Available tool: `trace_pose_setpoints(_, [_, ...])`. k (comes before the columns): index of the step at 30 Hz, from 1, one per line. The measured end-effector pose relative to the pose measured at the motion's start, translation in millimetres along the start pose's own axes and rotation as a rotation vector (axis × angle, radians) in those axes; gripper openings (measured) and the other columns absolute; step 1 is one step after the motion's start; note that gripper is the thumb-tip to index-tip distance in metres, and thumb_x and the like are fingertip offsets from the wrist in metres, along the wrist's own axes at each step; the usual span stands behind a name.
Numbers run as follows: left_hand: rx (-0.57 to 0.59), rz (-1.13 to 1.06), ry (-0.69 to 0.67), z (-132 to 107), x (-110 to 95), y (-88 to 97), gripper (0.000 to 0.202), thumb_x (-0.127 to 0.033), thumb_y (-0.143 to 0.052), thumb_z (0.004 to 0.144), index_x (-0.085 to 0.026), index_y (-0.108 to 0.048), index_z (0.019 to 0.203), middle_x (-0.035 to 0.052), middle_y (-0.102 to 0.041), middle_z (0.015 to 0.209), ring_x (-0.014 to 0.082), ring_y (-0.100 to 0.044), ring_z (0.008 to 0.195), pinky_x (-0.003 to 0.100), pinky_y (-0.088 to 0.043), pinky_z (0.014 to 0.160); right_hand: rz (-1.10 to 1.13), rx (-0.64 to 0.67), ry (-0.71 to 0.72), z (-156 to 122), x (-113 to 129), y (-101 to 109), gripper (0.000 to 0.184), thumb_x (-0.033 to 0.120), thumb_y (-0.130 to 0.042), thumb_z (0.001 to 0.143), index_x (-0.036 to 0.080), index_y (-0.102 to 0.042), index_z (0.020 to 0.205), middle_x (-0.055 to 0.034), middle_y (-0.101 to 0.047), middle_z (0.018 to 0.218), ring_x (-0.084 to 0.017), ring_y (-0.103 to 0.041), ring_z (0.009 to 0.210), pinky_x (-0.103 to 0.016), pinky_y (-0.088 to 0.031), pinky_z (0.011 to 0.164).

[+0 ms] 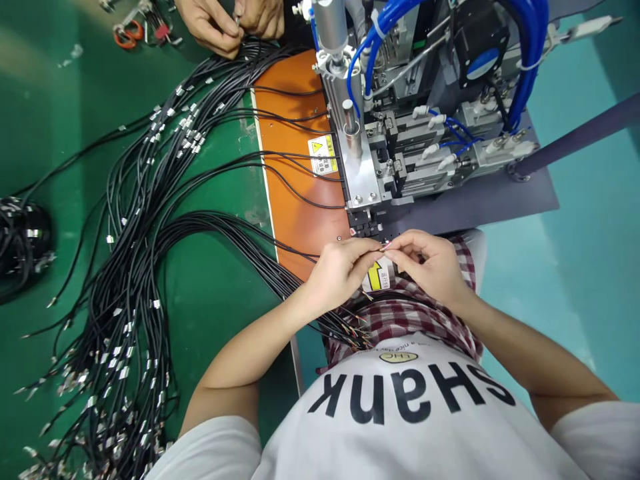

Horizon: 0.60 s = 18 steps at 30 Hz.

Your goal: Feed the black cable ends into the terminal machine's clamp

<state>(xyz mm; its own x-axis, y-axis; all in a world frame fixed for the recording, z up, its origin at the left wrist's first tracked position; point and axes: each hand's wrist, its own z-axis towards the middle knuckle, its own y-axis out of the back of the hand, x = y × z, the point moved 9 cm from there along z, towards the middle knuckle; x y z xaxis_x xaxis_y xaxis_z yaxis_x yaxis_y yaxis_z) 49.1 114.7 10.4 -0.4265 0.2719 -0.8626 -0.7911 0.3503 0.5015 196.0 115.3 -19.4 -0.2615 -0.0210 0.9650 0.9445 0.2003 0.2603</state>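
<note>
With a clock laid over the view, a round black coil sat at nine o'clock on the green table. Beside it, from eight up to eleven, spread a big pile of black cables with little white tags. Scissors with orange handles lay near ten o'clock. At eleven, another person's hands were close together, with something too tiny to tell. In the middle was an orange plate. Several cables crossed it and reached the edge of the machine, so those were already there; whether they were finished, I could not tell. At five o'clock, by the lap, many loose ends stuck out with bare wires, away from the machine. So it looked like some was done and plenty was left. The left hand, close to the middle, had its thumb and finger squeezed together on a thin cable end, which was just beside the machine and not in it. The right hand, at three o'clock, pinched the tip of that cable end from the other side. The machine, with fat blue tubes, filled the space from twelve to two o'clock.
</note>
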Motion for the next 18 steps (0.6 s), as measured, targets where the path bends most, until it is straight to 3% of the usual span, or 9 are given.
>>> trace_pose_setpoints(3, [0.028, -0.086, 0.051, -1, 5, -0.7, 0.015, -0.026, -0.061, 0.098, -0.017, -0.072, 0.103, 0.0054, -0.077, 0.094, 0.0147, -0.071, 0.083, 0.026, -0.055, 0.075, -0.080, -0.003, 0.080, 4, 11, 8, 0.005, 0.026, -0.071, 0.090, 0.021, -0.074, 0.089, -0.0010, -0.069, 0.084, -0.010, -0.057, 0.064, -0.026, -0.041, 0.057])
trace_pose_setpoints(6, [-0.042, -0.070, 0.031, -4, 0, 7.4, 0.014, -0.025, -0.062, 0.097, -0.017, -0.072, 0.101, 0.0054, -0.077, 0.094, 0.0151, -0.072, 0.084, 0.027, -0.057, 0.077, 0.051, -0.017, -0.021, 6, 3, 14, 0.007, 0.029, -0.072, 0.090, 0.022, -0.074, 0.091, -0.0004, -0.069, 0.083, -0.010, -0.058, 0.062, -0.026, -0.042, 0.057])
trace_pose_setpoints(9, [-0.173, 0.018, -0.025, -7, -10, 19.1, 0.009, -0.022, -0.066, 0.094, -0.016, -0.072, 0.097, 0.0040, -0.077, 0.089, 0.0132, -0.070, 0.077, 0.025, -0.056, 0.072, 0.325, 0.071, -0.205, 5, -13, 3, 0.013, 0.035, -0.073, 0.090, 0.022, -0.073, 0.091, 0.0005, -0.069, 0.080, -0.008, -0.055, 0.057, -0.024, -0.043, 0.056])
trace_pose_setpoints(12, [-0.225, 0.044, -0.062, -9, -16, 22.1, 0.006, -0.020, -0.069, 0.092, -0.016, -0.072, 0.095, 0.0032, -0.076, 0.085, 0.0120, -0.070, 0.074, 0.023, -0.055, 0.069, 0.501, 0.127, -0.269, 5, -18, -9, 0.014, 0.035, -0.077, 0.086, 0.021, -0.074, 0.087, 0.0019, -0.068, 0.077, -0.007, -0.053, 0.057, -0.022, -0.044, 0.056])
trace_pose_setpoints(18, [-0.247, 0.011, 0.019, -10, -3, 19.7, 0.006, -0.022, -0.070, 0.091, -0.017, -0.072, 0.092, 0.0039, -0.075, 0.084, 0.0134, -0.070, 0.074, 0.024, -0.056, 0.067, 0.500, 0.116, -0.308, 2, -19, -25, 0.017, 0.034, -0.083, 0.080, 0.020, -0.072, 0.083, 0.0031, -0.066, 0.070, -0.007, -0.052, 0.053, -0.020, -0.043, 0.051])
